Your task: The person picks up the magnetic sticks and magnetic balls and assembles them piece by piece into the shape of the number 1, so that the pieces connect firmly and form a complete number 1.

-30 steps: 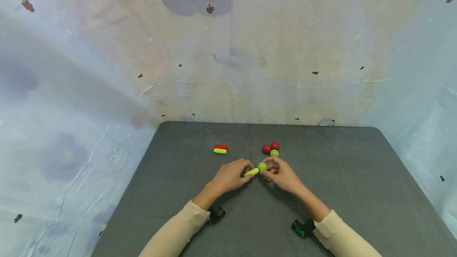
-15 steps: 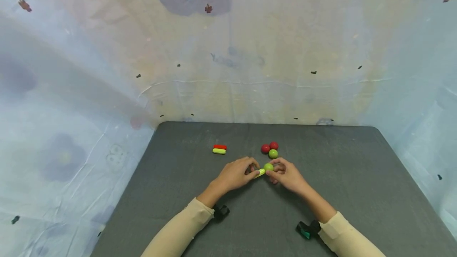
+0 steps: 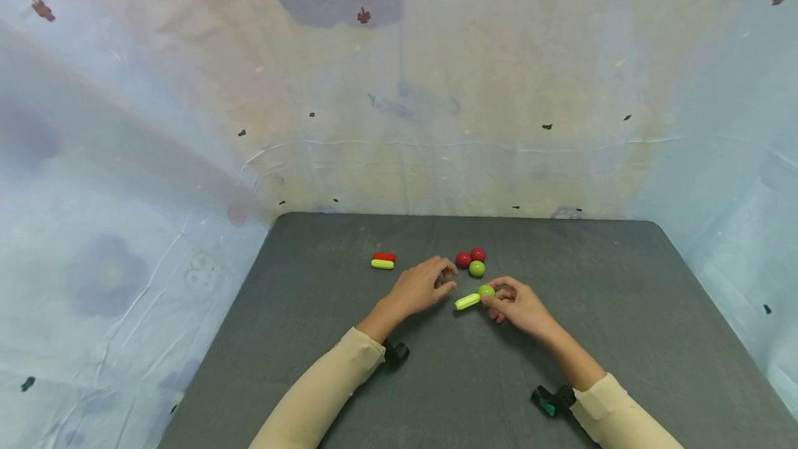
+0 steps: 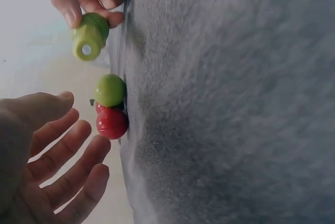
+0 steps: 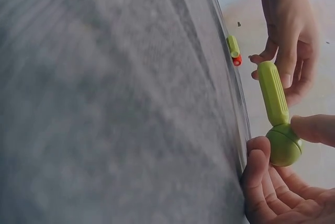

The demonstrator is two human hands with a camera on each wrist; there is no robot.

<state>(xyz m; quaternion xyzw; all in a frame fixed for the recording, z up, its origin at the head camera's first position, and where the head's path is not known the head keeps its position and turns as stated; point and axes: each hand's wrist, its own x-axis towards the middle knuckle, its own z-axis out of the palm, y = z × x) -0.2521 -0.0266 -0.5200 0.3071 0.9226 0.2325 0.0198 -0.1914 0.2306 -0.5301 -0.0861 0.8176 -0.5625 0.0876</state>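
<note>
My right hand (image 3: 520, 307) pinches the green ball (image 3: 486, 291) of a small maraca between thumb and fingers. Its ribbed yellow-green handle (image 5: 272, 92) is joined to the ball and points left in the head view. To the left of it, my left hand (image 3: 420, 287) holds nothing, its fingers loosely bent and apart from the maraca. In the left wrist view the handle's end (image 4: 87, 49) faces the camera. Beyond the hands, a loose green ball (image 3: 476, 269) lies against two red balls (image 3: 463, 260) on the table.
A red handle (image 3: 384, 257) and a yellow-green handle (image 3: 382, 265) lie side by side at the back left of the dark grey table (image 3: 623, 283). Patterned cloth (image 3: 474, 75) hangs behind the table and at its sides.
The left hand has let go of the handle and moved back and up toward the red balls. The right hand has carried the joined maraca a little to the right.
</note>
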